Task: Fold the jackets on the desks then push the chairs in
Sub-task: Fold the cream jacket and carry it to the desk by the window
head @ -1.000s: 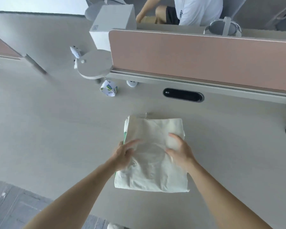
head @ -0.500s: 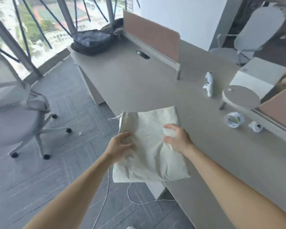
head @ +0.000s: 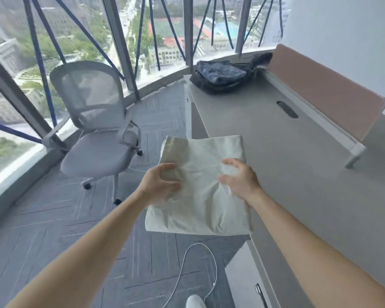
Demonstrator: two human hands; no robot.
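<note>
A folded cream jacket (head: 200, 196) hangs flat between my two hands, partly over the grey desk's (head: 298, 174) near edge and partly over the floor. My left hand (head: 162, 185) grips its left side with curled fingers. My right hand (head: 238, 181) holds its right side, fingers bent on top of the cloth. A dark blue jacket (head: 222, 76) lies crumpled on the far end of the desk by the window. A grey mesh office chair (head: 98, 130) stands away from the desk on the carpet, at the left.
A pink divider panel (head: 327, 94) runs along the desk's back edge, with a cable port (head: 287, 109) in front of it. A white cable (head: 187, 263) loops on the carpet below the jacket. Floor-to-ceiling windows close off the far side.
The cream jacket has come up off the desk in both hands. My view has swung left, from the divider to the window, chair and dark jacket.
</note>
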